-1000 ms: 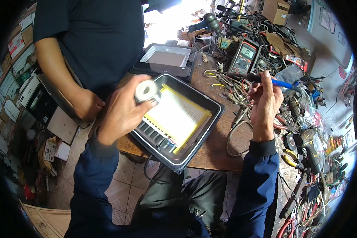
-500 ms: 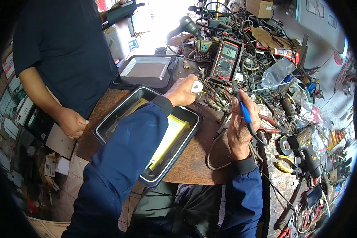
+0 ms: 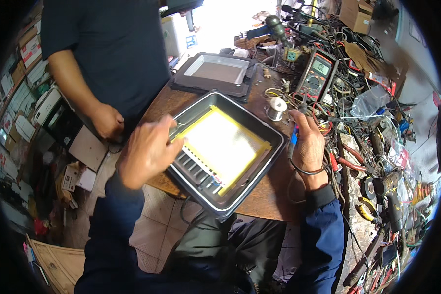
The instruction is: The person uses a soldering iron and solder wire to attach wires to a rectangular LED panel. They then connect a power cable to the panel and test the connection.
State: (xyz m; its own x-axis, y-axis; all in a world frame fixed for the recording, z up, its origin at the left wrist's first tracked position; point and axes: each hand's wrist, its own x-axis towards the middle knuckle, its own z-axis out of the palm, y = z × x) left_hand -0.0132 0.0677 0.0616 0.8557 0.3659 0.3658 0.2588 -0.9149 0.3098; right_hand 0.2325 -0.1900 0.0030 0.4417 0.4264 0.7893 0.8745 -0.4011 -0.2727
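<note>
Soldering iron (image 3: 294, 135) in the right hand (image 3: 310, 149), held beside the open black lamp case (image 3: 245, 117) on the table (image 3: 267, 198).
The step looks like readying for work inside the case; the next move would call for a steady case and a tip lifted over its rim. The left hand (image 3: 149, 153) is at the left rim, thumb and forefinger apart — whether it holds anything thin, I cannot tell. The case's near corner overhangs the table edge; bare wood lies to its right, with the solder spool (image 3: 278, 109) and tangled wires (image 3: 328, 115) beyond.

deep black case (image 3: 274, 137): just one
wire spool (image 3: 276, 113): one
blue-handled tool (image 3: 294, 134): one
multimeter (image 3: 318, 77): one, far right
wearer's hands (image 3: 149, 154): yep, two
</note>
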